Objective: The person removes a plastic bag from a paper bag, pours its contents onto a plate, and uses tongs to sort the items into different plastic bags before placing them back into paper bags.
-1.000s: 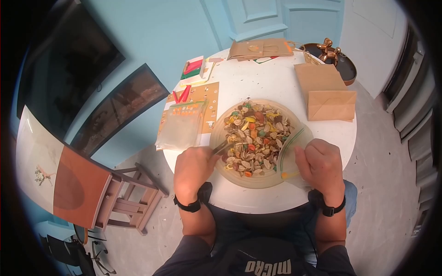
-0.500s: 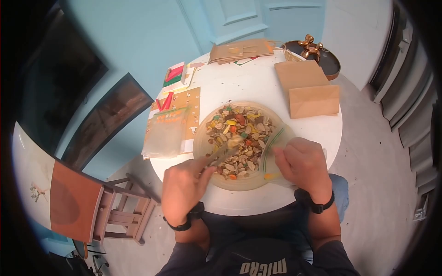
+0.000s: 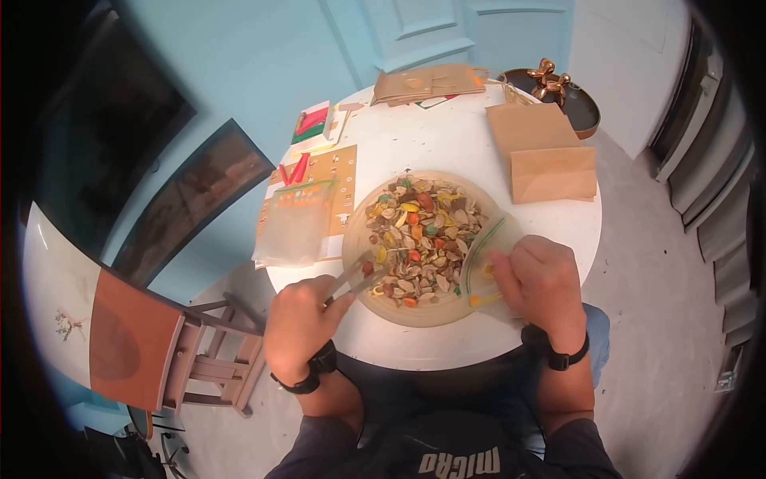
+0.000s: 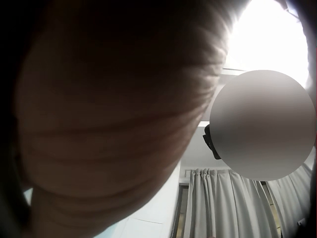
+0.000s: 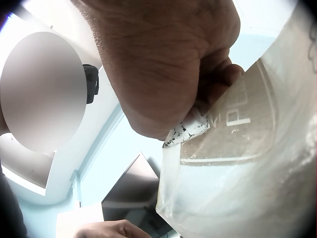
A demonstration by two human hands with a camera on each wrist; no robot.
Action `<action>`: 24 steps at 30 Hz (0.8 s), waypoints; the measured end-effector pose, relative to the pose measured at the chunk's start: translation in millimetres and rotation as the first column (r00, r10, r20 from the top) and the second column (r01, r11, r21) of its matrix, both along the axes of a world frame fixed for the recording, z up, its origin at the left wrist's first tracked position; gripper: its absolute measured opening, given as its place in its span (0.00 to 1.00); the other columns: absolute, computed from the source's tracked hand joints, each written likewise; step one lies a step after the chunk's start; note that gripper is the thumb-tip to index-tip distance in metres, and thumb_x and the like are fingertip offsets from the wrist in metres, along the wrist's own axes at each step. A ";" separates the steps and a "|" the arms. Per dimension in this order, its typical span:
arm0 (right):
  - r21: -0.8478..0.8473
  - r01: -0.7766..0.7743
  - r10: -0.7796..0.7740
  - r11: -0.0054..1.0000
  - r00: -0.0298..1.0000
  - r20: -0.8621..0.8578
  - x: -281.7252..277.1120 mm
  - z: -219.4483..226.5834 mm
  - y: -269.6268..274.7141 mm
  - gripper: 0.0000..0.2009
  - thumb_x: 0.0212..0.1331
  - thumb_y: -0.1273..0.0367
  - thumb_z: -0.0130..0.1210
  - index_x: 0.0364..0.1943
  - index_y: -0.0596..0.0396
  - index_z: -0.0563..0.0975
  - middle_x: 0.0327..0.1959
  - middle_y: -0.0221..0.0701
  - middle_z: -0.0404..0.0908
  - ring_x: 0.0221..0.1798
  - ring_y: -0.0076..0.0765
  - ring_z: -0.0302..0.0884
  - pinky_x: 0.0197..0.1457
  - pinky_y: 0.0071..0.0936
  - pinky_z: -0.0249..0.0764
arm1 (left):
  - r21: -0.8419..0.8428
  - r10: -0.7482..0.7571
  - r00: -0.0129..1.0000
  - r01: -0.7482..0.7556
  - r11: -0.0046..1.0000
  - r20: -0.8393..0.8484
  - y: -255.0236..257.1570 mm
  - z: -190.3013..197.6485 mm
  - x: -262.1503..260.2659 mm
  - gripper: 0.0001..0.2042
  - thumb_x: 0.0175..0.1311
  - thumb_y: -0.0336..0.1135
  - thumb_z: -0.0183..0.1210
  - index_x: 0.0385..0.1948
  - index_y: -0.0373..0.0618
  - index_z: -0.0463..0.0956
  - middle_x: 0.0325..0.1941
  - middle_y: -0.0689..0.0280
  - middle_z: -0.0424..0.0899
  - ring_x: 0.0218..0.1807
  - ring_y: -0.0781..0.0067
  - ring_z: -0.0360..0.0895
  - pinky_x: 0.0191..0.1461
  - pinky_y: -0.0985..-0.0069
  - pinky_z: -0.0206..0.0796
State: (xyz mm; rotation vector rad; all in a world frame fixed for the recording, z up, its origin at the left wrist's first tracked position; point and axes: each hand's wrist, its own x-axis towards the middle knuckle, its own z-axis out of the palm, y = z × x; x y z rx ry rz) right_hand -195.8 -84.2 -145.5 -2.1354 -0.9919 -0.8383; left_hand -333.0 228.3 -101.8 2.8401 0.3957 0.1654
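My left hand [image 3: 303,323] grips metal tongs [image 3: 341,285], their two arms apart over the left edge of a heap of dried potpourri [image 3: 427,239]. The tips are beside a dark red piece. The heap, in beige, brown, orange, yellow and green, lies on a round, pale wooden plate [image 3: 431,318]. At the plate's right side my right hand [image 3: 544,279] holds a clear zip bag [image 3: 479,263] by its edge, its green-lined mouth facing the heap. Small yellow bits show in it. The right wrist view shows the bag's printed panel [image 5: 237,124]; the left wrist view shows mostly skin.
Another zip bag [image 3: 295,227] lies on a patterned brown sheet [image 3: 343,172] at the left, with red sticks [image 3: 299,169] above it. A box of coloured items [image 3: 311,126], stacked kraft bags [image 3: 431,82] and a folded paper bag [image 3: 550,172] are farther back on the round white table [image 3: 399,148].
The tongs swept right over the heap with a pale piece, then drew back left, arms apart. A yellow spot now shows in the bag near the right thumb. The head view shifted slightly.
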 end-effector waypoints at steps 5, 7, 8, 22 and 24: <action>-0.015 -0.009 0.009 1.000 1.000 0.002 0.2 -0.7 2.8 0.19 0.65 0.72 0.73 0.21 0.53 0.74 0.20 0.32 0.70 0.22 0.44 0.74 0.26 0.43 0.71 | 0.011 0.120 0.990 -0.119 0.993 -0.075 15.0 -8.0 5.6 0.15 0.70 0.46 0.72 0.39 0.40 0.91 0.29 0.46 0.87 0.38 0.35 0.87 0.44 0.50 0.79; -0.016 -0.009 0.009 1.000 1.000 0.001 0.4 -0.9 5.1 0.19 0.65 0.72 0.74 0.20 0.53 0.74 0.20 0.32 0.70 0.22 0.44 0.74 0.25 0.43 0.70 | -0.070 0.081 0.992 -0.088 0.994 -0.095 16.8 -11.9 5.9 0.15 0.70 0.46 0.72 0.40 0.41 0.92 0.29 0.46 0.88 0.38 0.35 0.87 0.44 0.50 0.79; -0.017 -0.010 0.011 1.000 1.000 0.002 0.5 -0.9 6.2 0.19 0.65 0.72 0.74 0.20 0.53 0.74 0.19 0.32 0.70 0.22 0.44 0.74 0.25 0.43 0.70 | -0.111 0.061 0.993 -0.072 0.991 -0.104 17.4 -12.7 5.8 0.15 0.70 0.46 0.72 0.40 0.42 0.92 0.29 0.46 0.88 0.38 0.35 0.87 0.44 0.50 0.79; -0.027 -0.018 0.019 0.999 1.000 0.004 3.1 -3.3 10.9 0.20 0.65 0.73 0.74 0.20 0.53 0.73 0.19 0.32 0.70 0.21 0.43 0.74 0.25 0.42 0.70 | 0.027 -0.068 0.996 0.069 0.997 -0.066 11.5 -22.5 7.6 0.14 0.63 0.44 0.77 0.42 0.43 0.93 0.31 0.48 0.91 0.38 0.41 0.90 0.43 0.53 0.81; -0.026 -0.024 0.024 0.999 1.000 0.005 3.5 -3.5 11.6 0.20 0.65 0.73 0.74 0.20 0.53 0.73 0.19 0.32 0.70 0.21 0.43 0.74 0.25 0.42 0.70 | 0.056 -0.077 0.995 0.080 0.995 -0.056 10.9 -22.7 9.7 0.13 0.63 0.42 0.77 0.41 0.44 0.94 0.31 0.48 0.90 0.37 0.41 0.89 0.43 0.53 0.81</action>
